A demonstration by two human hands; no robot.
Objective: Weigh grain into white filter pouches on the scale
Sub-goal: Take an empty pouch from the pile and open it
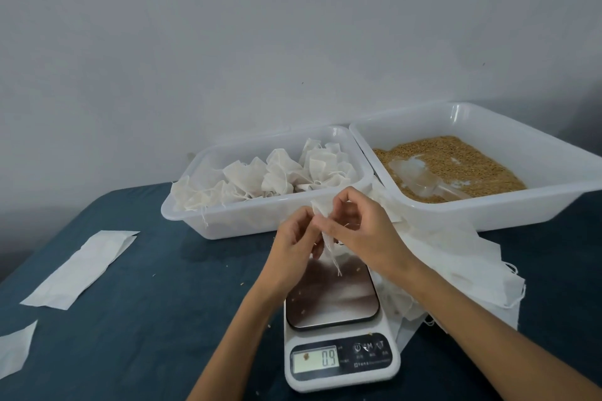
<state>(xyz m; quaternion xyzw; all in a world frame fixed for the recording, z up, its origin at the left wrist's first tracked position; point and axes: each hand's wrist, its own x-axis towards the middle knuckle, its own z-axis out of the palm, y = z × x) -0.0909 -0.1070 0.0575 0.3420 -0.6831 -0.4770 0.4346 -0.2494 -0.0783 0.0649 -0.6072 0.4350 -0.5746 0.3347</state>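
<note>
Scale on dark blue table, grey wall.

Glossy white plastic scale with a smooth, mirror-bright metal platform, thin matt white woven filter pouch with frayed thread ends, translucent smooth plastic trays, dry golden grain, clear plastic scoop, matt dark blue cloth tabletop
</note>
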